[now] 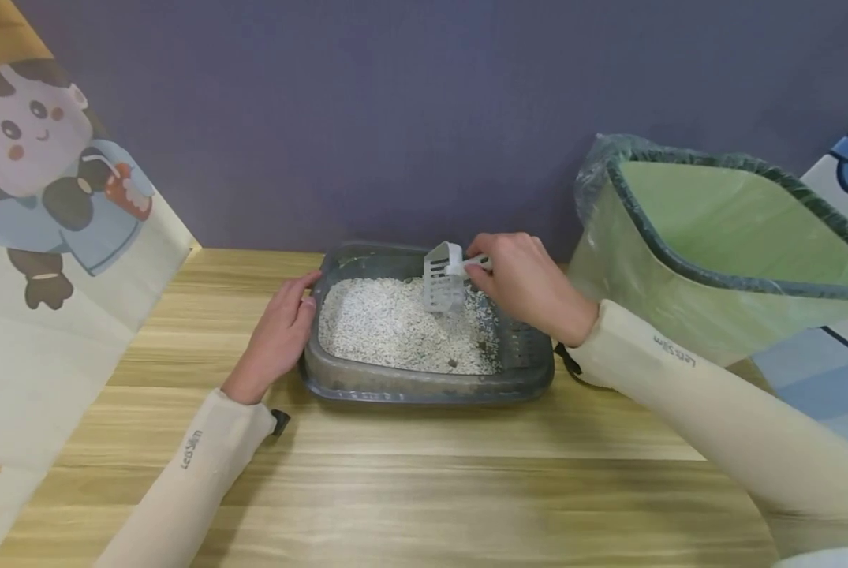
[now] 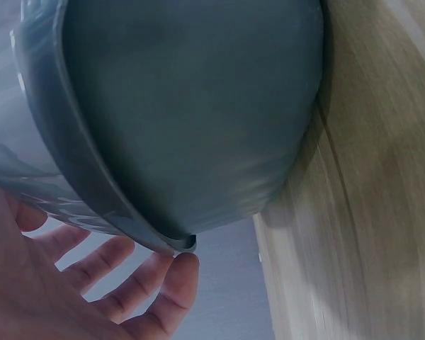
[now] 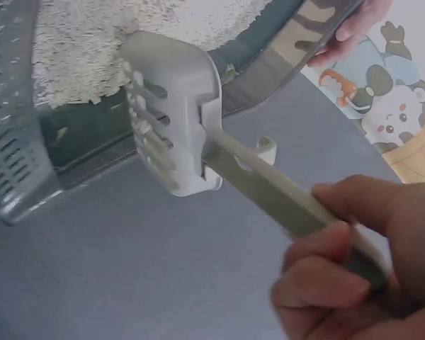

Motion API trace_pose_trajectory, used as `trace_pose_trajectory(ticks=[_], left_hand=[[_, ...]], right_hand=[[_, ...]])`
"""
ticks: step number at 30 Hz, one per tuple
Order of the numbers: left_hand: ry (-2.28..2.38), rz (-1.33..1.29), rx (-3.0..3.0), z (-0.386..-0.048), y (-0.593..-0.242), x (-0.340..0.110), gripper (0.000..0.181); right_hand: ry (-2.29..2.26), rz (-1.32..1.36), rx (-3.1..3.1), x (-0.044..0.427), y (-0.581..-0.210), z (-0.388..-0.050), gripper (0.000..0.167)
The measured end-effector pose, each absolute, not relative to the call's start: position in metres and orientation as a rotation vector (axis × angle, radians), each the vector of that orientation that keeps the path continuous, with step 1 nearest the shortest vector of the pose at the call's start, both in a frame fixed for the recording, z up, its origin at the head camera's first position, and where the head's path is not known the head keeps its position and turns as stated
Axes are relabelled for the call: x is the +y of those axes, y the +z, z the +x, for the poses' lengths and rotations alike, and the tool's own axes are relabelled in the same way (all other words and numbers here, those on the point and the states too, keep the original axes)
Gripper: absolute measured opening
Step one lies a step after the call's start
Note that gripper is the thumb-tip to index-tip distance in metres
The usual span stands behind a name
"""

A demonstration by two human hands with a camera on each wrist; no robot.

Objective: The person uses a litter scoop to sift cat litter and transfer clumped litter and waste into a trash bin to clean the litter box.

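Observation:
A dark grey litter box (image 1: 424,385) filled with pale litter (image 1: 388,323) stands on the wooden table. My left hand (image 1: 278,331) holds its left rim, and the left wrist view shows the fingertips at the lip of the box (image 2: 198,106). My right hand (image 1: 526,280) grips the handle of a white slotted litter scoop (image 1: 443,288) above the right part of the litter. In the right wrist view the fingers and thumb wrap the handle, and the scoop's slotted head (image 3: 173,113) is tilted. A few grains show through its slots; the rest of its inside is hidden.
A light green bin (image 1: 715,213), lined with a clear bag under a dark rim, stands right of the box. Behind is a dark blue-grey wall (image 1: 367,118). The wooden table (image 1: 431,489) extends in front, and a cartoon panel (image 1: 54,197) stands at left.

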State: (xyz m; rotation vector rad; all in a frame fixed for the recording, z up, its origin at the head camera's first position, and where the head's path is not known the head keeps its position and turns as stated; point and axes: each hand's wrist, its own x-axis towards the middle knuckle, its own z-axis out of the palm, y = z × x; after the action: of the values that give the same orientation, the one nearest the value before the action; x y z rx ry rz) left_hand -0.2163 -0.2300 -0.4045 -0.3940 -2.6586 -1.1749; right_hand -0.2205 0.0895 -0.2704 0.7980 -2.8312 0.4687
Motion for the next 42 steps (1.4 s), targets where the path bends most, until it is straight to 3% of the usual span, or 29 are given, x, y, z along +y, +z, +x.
trace_pose_trajectory(ticks=[7,14,24,42], left_hand=[[-1.180,-0.394,-2.659,-0.217,-0.405,-0.229,0.045],[-1.179,-0.400,-2.651,-0.216,-0.406,-0.231,0.045],[-1.171,-0.394,-2.654,-0.216,-0.405,-0.229,0.045],[-1.185,-0.395,-2.643,-0.214,-0.404,-0.230,0.045]], right_hand=[[0.483,0.992,-2.758,0.072,-0.261,-0.229,0.008],[0.160,1.253,-2.751,0.049,-0.277,-0.239,0.027],[0.007,1.360,-2.857,0.011,-0.296,-0.238,0.041],[-0.103,1.102,-3.304,0.054,-0.275,-0.245,0.034]])
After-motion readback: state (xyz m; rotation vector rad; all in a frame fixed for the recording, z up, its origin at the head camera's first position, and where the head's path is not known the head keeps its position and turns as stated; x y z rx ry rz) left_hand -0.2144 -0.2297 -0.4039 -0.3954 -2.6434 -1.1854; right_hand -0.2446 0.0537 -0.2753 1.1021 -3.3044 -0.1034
